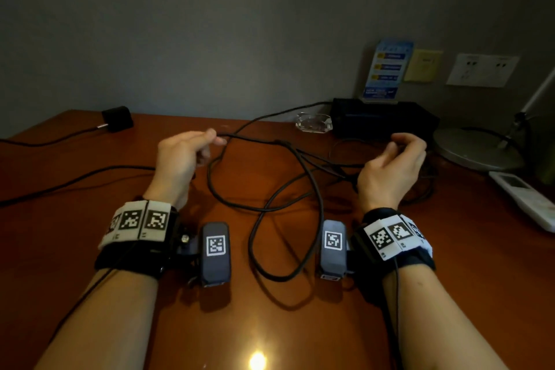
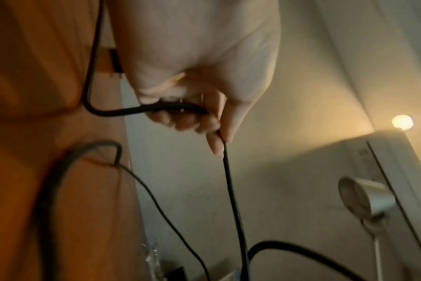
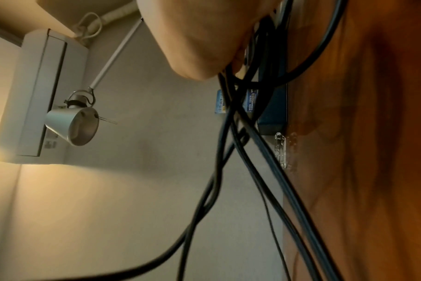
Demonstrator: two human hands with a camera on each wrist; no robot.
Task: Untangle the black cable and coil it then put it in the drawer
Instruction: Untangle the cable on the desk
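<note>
The black cable hangs in tangled loops above the brown desk, stretched between my two raised hands. My left hand pinches one strand between thumb and forefinger; in the left wrist view the cable runs through the curled fingers and on toward the desk. My right hand is curled round a bundle of strands at the right; the right wrist view shows several strands dropping from under the palm. No drawer is in view.
A black box with a blue card stand sits at the back wall, a glass ashtray beside it. A lamp base and white remote lie at the right. A black adapter and other cables lie left.
</note>
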